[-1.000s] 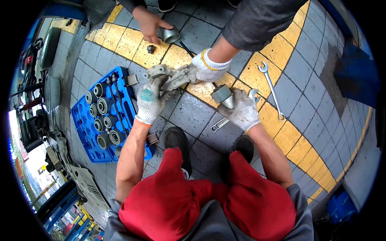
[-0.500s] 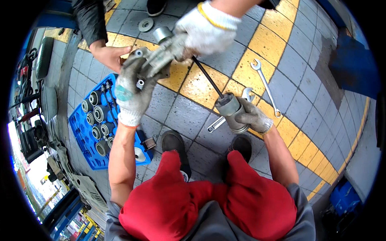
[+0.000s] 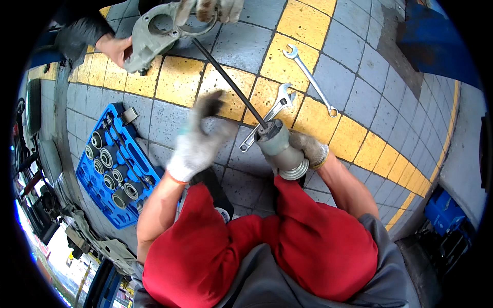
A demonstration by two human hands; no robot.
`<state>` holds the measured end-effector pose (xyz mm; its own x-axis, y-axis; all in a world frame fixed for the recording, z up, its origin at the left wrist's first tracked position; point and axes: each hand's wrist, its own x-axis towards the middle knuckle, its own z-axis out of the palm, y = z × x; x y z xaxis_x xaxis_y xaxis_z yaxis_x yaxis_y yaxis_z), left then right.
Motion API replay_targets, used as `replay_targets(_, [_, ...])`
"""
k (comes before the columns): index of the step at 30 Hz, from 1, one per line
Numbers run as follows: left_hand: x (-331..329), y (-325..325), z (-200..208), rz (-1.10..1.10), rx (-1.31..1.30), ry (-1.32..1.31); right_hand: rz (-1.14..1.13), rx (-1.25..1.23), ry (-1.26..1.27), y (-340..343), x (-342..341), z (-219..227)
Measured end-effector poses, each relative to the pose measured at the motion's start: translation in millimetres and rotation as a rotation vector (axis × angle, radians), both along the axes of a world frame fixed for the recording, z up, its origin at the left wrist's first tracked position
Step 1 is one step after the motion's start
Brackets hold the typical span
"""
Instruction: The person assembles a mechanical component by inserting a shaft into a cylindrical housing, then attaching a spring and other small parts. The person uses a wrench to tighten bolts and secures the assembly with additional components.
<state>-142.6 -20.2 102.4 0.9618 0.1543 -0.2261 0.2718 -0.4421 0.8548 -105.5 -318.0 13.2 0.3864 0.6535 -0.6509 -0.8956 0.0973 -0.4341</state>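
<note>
My right hand, in a grey work glove, is wrapped round a grey metal cylinder with a ringed lower end, just above my knees. A long dark rod slants up and left from the cylinder's top. My left hand, gloved and smeared by motion, is in the air left of the cylinder, fingers apart and nothing in it. Beyond the rod's far end, a co-worker's bare hand and a gloved hand hold a grey metal casting with a large round hole.
A combination wrench and an adjustable wrench lie on the tiled floor beyond the cylinder. At the left, a blue case holds several metal sleeves. A small metal block sits by its far corner. Blue equipment stands at the far right.
My left hand has let go of the casting and come back toward me. The casting has moved away to the upper left in the other hands. The cylinder is nearer my knees.
</note>
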Motion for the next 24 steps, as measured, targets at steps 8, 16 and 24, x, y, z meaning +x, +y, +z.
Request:
replay_targets(8, [-14.7,-47.3,-8.5,0.040,-0.775,0.352,0.297,0.097,0.257,41.8,15.8,49.6])
replay_targets(16, [-30.5,-52.9,-27.9,0.394,-1.062,0.387,0.135,-0.069,0.318,76.3,22.9,78.0])
replay_targets(24, [-34.1,-37.1,-20.4,-0.009,-0.658,0.352,0.176,-0.100,0.271,75.5,29.4,81.5])
